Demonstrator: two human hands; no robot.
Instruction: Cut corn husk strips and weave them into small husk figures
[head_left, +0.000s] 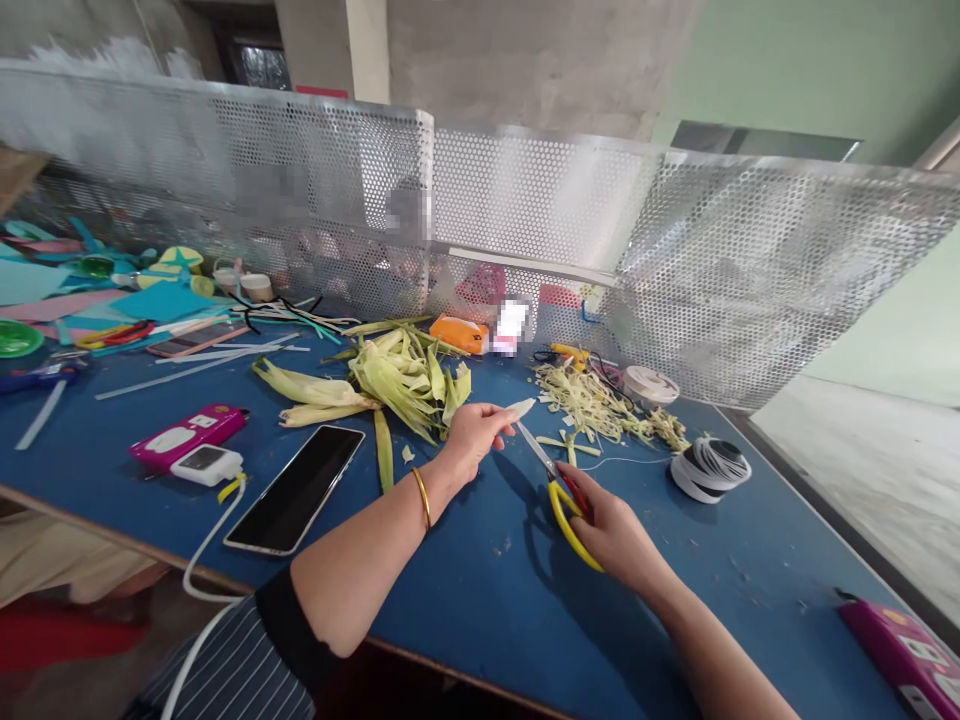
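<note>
Good cutting here, I'd judge: keep the pale piece (pixel 523 408) taut, fingertips clear of the blade line, snip with slow, even closes of the scissors (pixel 553 492). Piece sits just right of the husk pile (pixel 397 370), raised in the left hand (pixel 478 437), thumb and finger pinching, remaining fingers curled. Right hand (pixel 611 530), farther right of the pile, grips the scissors by the handles; blade tips near the piece, contact unclear
</note>
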